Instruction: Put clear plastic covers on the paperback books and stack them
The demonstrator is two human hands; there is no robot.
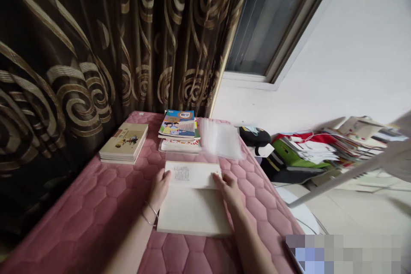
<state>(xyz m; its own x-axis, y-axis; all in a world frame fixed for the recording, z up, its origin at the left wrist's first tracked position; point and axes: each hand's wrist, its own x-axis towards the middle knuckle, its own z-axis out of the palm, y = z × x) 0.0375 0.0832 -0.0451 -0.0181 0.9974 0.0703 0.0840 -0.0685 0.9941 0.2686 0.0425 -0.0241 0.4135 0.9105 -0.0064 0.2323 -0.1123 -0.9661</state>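
An open book [194,212] lies on the pink quilted mattress in front of me, its wide pale page nearest me. Its narrower far part [196,176] carries a small block of print. My left hand [161,184] pinches the left edge of that far part, a bracelet on the wrist. At its right edge, my right hand [227,182] grips with the thumb on top and the fingers partly hidden. A faint see-through film [192,157] shows just beyond the book's far edge.
On the mattress [109,205] lie a stack of beige books [124,141], colourful textbooks [178,124] and clear plastic covers [221,139]. A patterned curtain [154,43] hangs behind. To the right are a black case [255,137], piled papers [313,147] and a slanted white pole [334,180].
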